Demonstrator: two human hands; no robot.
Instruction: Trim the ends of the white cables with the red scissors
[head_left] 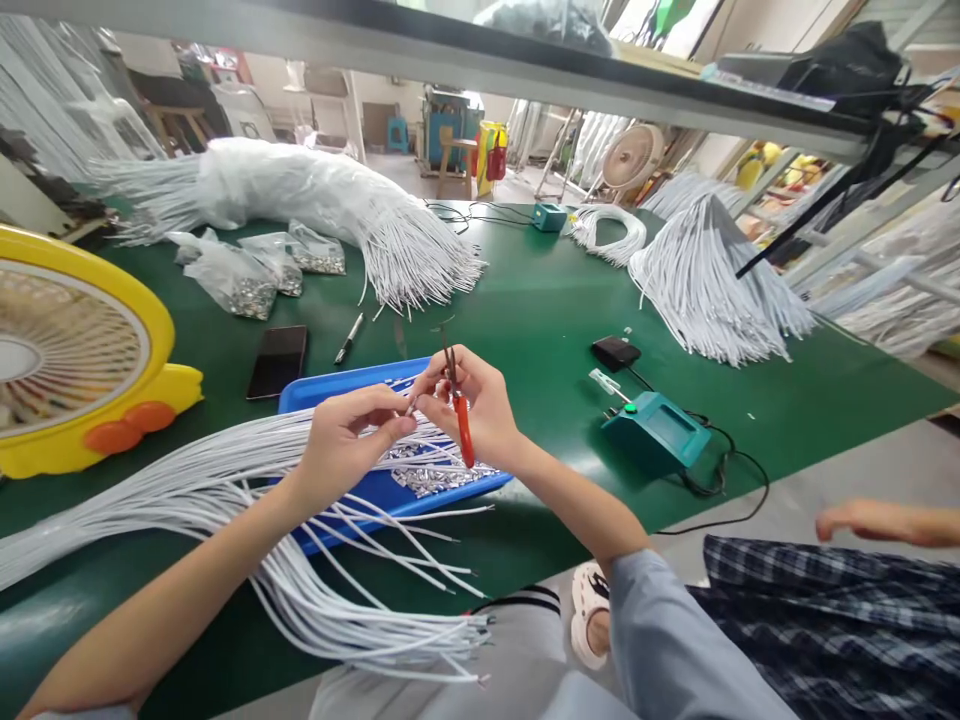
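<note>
My left hand (346, 440) is closed, with thumb and forefinger pinching a tiny piece that looks like a cable end. My right hand (484, 405) is wrapped round red-handled scissors (464, 432), their dark blades pointing up and away. Its fingertips meet those of my left hand at the pinched end. Below both hands lies a blue tray (330, 385) with a pile of small silver metal terminals (427, 478). A thick bundle of white cables (187, 475) runs from the left under my left forearm, some ends lying across the tray and others hanging near my lap.
Left of the tray are a yellow fan (161, 400), a phone (277, 362) and a marker (349, 338). Bags of metal parts (240, 285) and a wrapped cable bundle (292, 190) lie behind. A teal device (656, 430) sits right, and another person's hand (862, 520) shows beyond.
</note>
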